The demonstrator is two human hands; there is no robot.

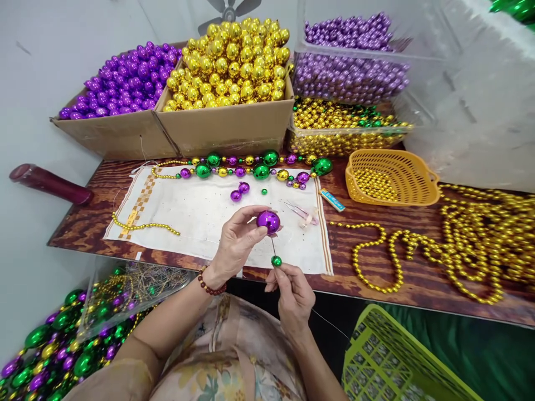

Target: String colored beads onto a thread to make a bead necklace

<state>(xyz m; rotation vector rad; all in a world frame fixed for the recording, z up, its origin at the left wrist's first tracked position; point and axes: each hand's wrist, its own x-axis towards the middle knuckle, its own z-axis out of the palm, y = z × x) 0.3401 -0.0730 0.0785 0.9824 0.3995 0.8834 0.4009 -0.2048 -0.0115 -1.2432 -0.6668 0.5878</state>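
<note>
My left hand (239,240) pinches a large shiny purple bead (268,222) above the front of the white cloth (200,206). Just below it, my right hand (296,298) is closed at a thin needle (273,246) that points up to the purple bead's underside. A small green bead (276,260) sits on the needle at my right fingertips. Whether the tip is inside the purple bead is hidden. A fine thread (330,322) trails from my right hand. Small scissors (305,214), two loose purple beads (236,195) and a tiny green bead (264,191) lie on the cloth.
Behind the cloth stand boxes of purple beads (129,81) and gold beads (228,61). Strung beads (261,171) lie along its back edge. An orange basket (393,178) and gold bead strands (468,250) are at right; a green crate (376,356) stands below the table edge.
</note>
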